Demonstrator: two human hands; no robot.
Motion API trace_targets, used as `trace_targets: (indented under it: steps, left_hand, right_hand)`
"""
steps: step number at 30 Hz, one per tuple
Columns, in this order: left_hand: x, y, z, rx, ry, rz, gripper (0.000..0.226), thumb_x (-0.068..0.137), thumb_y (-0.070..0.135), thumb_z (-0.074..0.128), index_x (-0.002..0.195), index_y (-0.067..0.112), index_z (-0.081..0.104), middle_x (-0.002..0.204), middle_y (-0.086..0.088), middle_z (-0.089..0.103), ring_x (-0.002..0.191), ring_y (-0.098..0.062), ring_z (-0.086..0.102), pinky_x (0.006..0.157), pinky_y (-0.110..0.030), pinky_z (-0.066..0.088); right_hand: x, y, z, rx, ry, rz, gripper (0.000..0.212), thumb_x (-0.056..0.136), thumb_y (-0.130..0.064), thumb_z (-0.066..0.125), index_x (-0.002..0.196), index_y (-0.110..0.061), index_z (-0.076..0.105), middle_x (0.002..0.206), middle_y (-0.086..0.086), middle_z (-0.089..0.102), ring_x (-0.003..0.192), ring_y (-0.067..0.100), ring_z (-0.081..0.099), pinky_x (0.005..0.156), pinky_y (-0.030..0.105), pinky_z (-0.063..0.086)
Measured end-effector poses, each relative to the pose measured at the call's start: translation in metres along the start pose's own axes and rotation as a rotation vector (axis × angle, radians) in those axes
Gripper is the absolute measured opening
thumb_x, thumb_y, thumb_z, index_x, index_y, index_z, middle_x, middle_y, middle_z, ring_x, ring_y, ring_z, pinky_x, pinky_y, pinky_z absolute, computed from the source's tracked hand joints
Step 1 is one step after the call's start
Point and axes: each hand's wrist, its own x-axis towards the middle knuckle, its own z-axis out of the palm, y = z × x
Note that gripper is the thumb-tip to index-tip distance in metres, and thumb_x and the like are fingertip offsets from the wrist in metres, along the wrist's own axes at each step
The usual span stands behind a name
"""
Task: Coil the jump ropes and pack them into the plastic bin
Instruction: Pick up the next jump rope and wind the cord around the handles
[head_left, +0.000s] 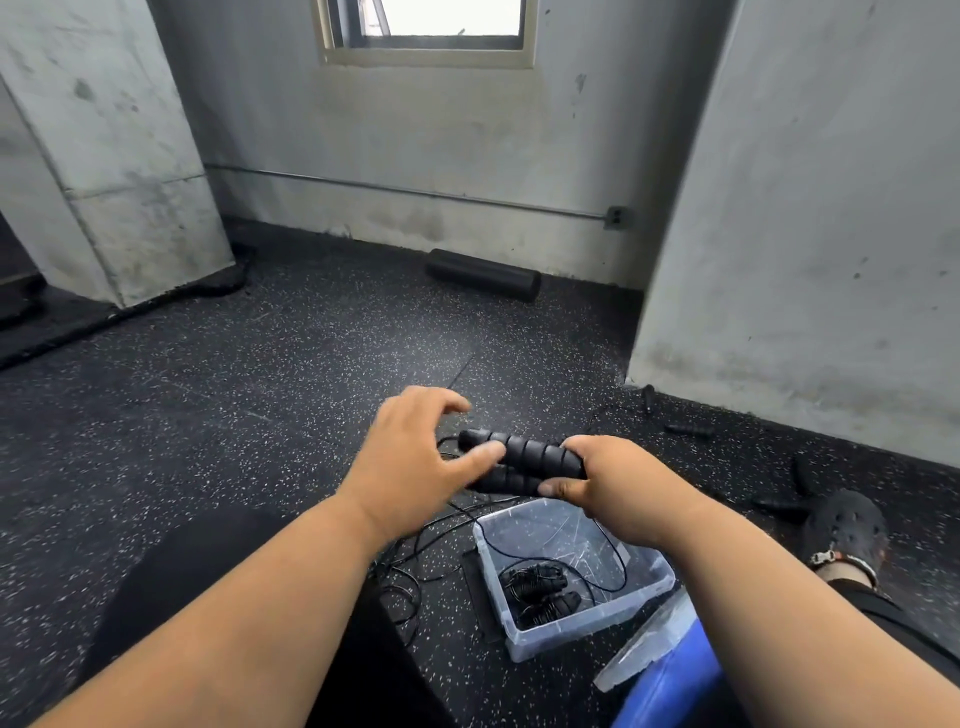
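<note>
Head view, looking down past both forearms to a speckled black rubber floor. My right hand is clenched around the near ends of two black ribbed foam jump rope handles, held side by side and roughly level, with the thumb pressing on the lower handle. My left hand sits at the opposite end of the handles, fingers spread and loosely curved above them, with the thumb touching the upper handle; it does not grip anything. A thin black cord hangs from the handles, lies in loose loops on the floor between my legs, and runs across the open top of the clear plastic bin. That bin stands on the floor directly below my right hand, and one coiled jump rope with black handles lies on its bottom. Just beside the bin, on the near right, a clear lid leans against a blue object. More black jump rope handles lie on the floor to the right, near the base of the grey concrete wall. A black foam roller lies against the far wall below a window. My right foot in a black clog rests on the floor at the right.
</note>
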Motion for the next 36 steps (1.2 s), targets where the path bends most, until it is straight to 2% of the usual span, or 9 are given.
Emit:
trace_targets:
  steps: [4,7,13,20,23,26,31,34,36]
  left_hand:
    - [0.0,-0.005,0.018,0.142,-0.334,0.109,0.047,0.079,0.068,0.071,0.117,0.043,0.06,0.109,0.023,0.064,0.106,-0.003,0.058,0.106,-0.034,0.046]
    - [-0.001,-0.01,0.022,-0.031,-0.561,-0.078,0.031,0.08,0.051,0.081,0.1,0.031,0.068,0.087,0.013,0.073,0.082,-0.009,0.068,0.08,-0.028,0.057]
    - [-0.002,-0.015,0.04,-0.611,-1.172,-0.44,0.043,0.08,0.032,0.082,0.117,0.016,0.065,0.102,-0.008,0.072,0.089,-0.025,0.066,0.068,-0.032,0.055]
    - [0.005,-0.008,0.032,-1.173,-0.779,-0.481,0.039,0.083,0.013,0.075,0.12,0.014,0.063,0.089,-0.005,0.066,0.085,-0.022,0.067,0.075,-0.037,0.062]
    - [0.009,-0.003,0.027,-1.389,-0.534,-0.482,0.04,0.081,0.012,0.073,0.121,0.012,0.067,0.091,-0.01,0.064,0.082,-0.022,0.065,0.075,-0.033,0.061]
    - [0.012,0.0,0.024,-1.58,-0.457,-0.503,0.04,0.083,0.013,0.071,0.122,0.014,0.068,0.095,-0.013,0.064,0.084,-0.027,0.064,0.081,-0.042,0.059]
    - [0.012,0.0,0.021,-1.776,-0.462,-0.471,0.047,0.082,0.013,0.07,0.128,0.018,0.07,0.101,-0.013,0.063,0.086,-0.027,0.061,0.083,-0.039,0.053]
    - [0.011,-0.003,0.015,-1.713,-0.415,-0.466,0.04,0.082,0.011,0.066,0.121,0.018,0.071,0.097,-0.011,0.064,0.082,-0.025,0.062,0.074,-0.035,0.052]
    - [0.013,-0.007,0.008,-1.609,-0.36,-0.473,0.033,0.084,0.007,0.068,0.115,0.016,0.071,0.093,-0.01,0.063,0.078,-0.023,0.062,0.072,-0.036,0.055]
  right_hand:
    - [0.0,-0.011,0.006,-0.051,-0.085,-0.076,0.031,0.089,-0.045,0.077,0.081,-0.024,0.056,0.074,-0.006,0.061,0.068,0.013,0.057,0.056,0.029,0.036]
    - [0.0,-0.018,0.006,-0.166,-0.128,-0.151,0.035,0.086,-0.044,0.079,0.077,-0.027,0.05,0.076,-0.007,0.061,0.07,0.009,0.056,0.055,0.026,0.033]
    - [0.003,-0.027,0.005,-0.252,-0.128,-0.322,0.024,0.081,-0.03,0.08,0.1,-0.026,0.066,0.098,-0.009,0.064,0.088,0.015,0.062,0.08,0.036,0.053]
    - [0.009,-0.018,0.002,0.361,0.235,-0.034,0.079,0.083,-0.039,0.084,0.148,-0.045,0.04,0.121,-0.018,0.057,0.097,0.002,0.064,0.082,0.022,0.055]
    - [-0.001,-0.02,0.031,0.647,-0.051,0.072,0.064,0.095,-0.024,0.071,0.149,-0.039,0.04,0.129,-0.01,0.057,0.101,0.004,0.062,0.08,0.022,0.057]
    - [-0.009,-0.029,0.077,0.813,-0.349,0.015,0.06,0.091,-0.009,0.067,0.137,-0.041,0.044,0.141,-0.013,0.056,0.127,0.0,0.053,0.109,0.023,0.044]
    - [-0.009,-0.05,0.115,0.951,-0.322,0.01,0.015,0.096,-0.023,0.068,0.106,-0.014,0.073,0.108,-0.008,0.074,0.103,0.0,0.064,0.102,0.022,0.044]
    - [-0.01,-0.051,0.108,0.966,-0.321,0.024,0.029,0.099,-0.036,0.059,0.078,-0.017,0.066,0.079,0.001,0.073,0.086,0.021,0.066,0.092,0.042,0.048]
    - [-0.009,-0.044,0.101,0.9,-0.322,0.029,0.032,0.099,-0.038,0.059,0.075,-0.018,0.057,0.064,-0.003,0.059,0.067,0.018,0.055,0.069,0.034,0.044]
